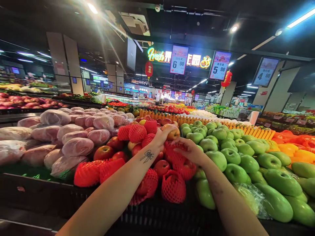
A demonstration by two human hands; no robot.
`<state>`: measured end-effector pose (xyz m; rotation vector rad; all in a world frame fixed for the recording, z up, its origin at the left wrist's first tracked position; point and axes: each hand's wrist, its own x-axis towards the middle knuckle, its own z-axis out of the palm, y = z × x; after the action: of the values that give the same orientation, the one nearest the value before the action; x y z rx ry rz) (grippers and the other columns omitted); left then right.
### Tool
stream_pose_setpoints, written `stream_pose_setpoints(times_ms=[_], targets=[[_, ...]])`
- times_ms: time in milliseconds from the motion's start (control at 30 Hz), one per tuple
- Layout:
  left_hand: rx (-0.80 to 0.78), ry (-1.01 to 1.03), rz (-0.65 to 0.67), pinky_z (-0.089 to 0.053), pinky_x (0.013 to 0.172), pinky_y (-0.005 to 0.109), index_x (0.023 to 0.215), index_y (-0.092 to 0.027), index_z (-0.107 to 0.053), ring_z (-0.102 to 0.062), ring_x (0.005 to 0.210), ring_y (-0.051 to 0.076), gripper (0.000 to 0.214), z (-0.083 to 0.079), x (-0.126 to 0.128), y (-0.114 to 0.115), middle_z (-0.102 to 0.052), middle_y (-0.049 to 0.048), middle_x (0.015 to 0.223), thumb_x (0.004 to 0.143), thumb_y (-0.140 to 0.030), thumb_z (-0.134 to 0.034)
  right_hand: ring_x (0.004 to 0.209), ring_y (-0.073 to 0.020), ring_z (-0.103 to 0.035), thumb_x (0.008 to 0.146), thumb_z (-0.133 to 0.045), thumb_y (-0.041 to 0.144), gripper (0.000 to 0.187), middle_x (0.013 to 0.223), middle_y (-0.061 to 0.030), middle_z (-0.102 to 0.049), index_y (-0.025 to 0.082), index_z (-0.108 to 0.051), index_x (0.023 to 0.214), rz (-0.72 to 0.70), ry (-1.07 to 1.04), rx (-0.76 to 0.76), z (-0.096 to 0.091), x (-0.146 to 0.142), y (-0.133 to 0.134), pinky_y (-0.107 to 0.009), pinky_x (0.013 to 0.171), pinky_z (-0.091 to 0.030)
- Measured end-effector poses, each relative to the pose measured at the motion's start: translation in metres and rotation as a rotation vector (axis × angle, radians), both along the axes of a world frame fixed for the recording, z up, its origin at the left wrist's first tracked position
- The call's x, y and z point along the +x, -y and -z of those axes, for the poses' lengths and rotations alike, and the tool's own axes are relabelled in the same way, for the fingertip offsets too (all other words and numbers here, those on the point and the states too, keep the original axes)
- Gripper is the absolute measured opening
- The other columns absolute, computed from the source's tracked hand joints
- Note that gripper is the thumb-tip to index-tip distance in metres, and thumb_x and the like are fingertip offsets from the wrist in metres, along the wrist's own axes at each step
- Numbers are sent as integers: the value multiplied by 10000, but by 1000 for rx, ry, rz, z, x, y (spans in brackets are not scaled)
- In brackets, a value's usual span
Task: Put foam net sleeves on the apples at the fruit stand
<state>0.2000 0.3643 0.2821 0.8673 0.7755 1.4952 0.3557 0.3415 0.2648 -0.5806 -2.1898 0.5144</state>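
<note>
My left hand (161, 137) is wrapped round a red-yellow apple (173, 132) lifted just above a pile of red apples (113, 152), many of them in red foam nets. My right hand (188, 149) lies close beside it, fingers pinched on a red foam net (175, 156) lying on the pile. Both forearms reach forward over the dark front edge of the display stand (49, 193). A small bow tattoo shows on my left wrist.
Green apples (221, 154) are heaped to the right, with mangoes (283, 182) nearer the front and orange fruit (292, 147) beyond. Plastic-wrapped pinkish produce (73, 137) fills the left. Price signs (178, 60) hang overhead; more stands stretch behind.
</note>
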Motion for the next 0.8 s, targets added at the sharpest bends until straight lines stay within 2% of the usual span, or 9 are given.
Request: stream_pose_setpoints(times_ms=[100, 233, 300, 433, 500, 600, 667, 733, 800], targets=[[68, -12, 22, -555, 659, 237, 1218, -167, -507, -667, 690, 129, 601, 4, 3, 2, -690, 1, 846, 691, -80, -782, 846, -205, -675, 884, -646, 293, 94, 896, -27, -752, 239, -722, 884, 162, -72, 67, 2, 2, -5, -377, 858, -520], [123, -25, 125, -554, 637, 243, 1198, -189, -531, -662, 686, 135, 611, 6, 5, 4, -689, 3, 870, 664, -117, -819, 899, -218, -642, 832, -724, 346, 97, 936, -42, -720, 250, -736, 823, 287, -205, 201, 0, 5, -7, -369, 829, -510], [117, -50, 163, -547, 609, 242, 1149, -200, -555, -652, 665, 134, 559, 7, 5, 3, -684, -1, 864, 667, -173, -838, 862, -208, -610, 820, -737, 382, 142, 899, -37, -682, 244, -712, 796, 328, -269, 203, -3, 6, -8, -357, 796, -498], [106, -7, 248, -508, 565, 217, 1035, -191, -579, -608, 612, 103, 398, 7, 5, 4, -658, -4, 829, 735, -306, -813, 737, -171, -525, 814, -726, 474, 262, 796, -12, -600, 230, -634, 793, 340, -366, 56, -4, 8, -11, -300, 646, -432], [139, -11, 280, -527, 617, 235, 1064, -193, -581, -637, 669, 121, 503, 5, 4, 8, -676, 17, 889, 673, -316, -873, 730, -165, -505, 804, -724, 506, 297, 803, -8, -579, 232, -609, 814, 321, -422, -18, -3, 8, -12, -280, 592, -397], [160, -131, 323, -568, 750, 306, 1191, -207, -568, -694, 836, 197, 797, 3, 2, 14, -702, 72, 1050, 505, -238, -972, 669, -144, -466, 791, -721, 549, 341, 767, 11, -542, 240, -578, 807, 262, -492, -117, -3, 8, -13, -269, 558, -378], [141, -234, 346, -575, 778, 327, 1247, -203, -563, -703, 906, 231, 874, 6, 1, 14, -704, 101, 1112, 482, -240, -985, 637, -130, -451, 775, -729, 567, 367, 743, 22, -522, 238, -565, 778, 233, -529, -166, -3, 9, -14, -265, 556, -382], [125, -312, 362, -570, 742, 305, 1223, -195, -599, -704, 891, 223, 783, 10, 2, 10, -717, 102, 1105, 543, -322, -965, 637, -127, -469, 750, -748, 571, 385, 736, 26, -529, 237, -558, 762, 218, -582, -203, -3, 11, -15, -264, 573, -408], [146, -359, 404, -540, 653, 263, 1109, -179, -666, -686, 792, 184, 561, 14, 3, 6, -734, 82, 1015, 661, -436, -886, 652, -135, -514, 724, -769, 567, 388, 744, 25, -571, 243, -563, 779, 198, -636, -260, -2, 14, -18, -274, 603, -448]])
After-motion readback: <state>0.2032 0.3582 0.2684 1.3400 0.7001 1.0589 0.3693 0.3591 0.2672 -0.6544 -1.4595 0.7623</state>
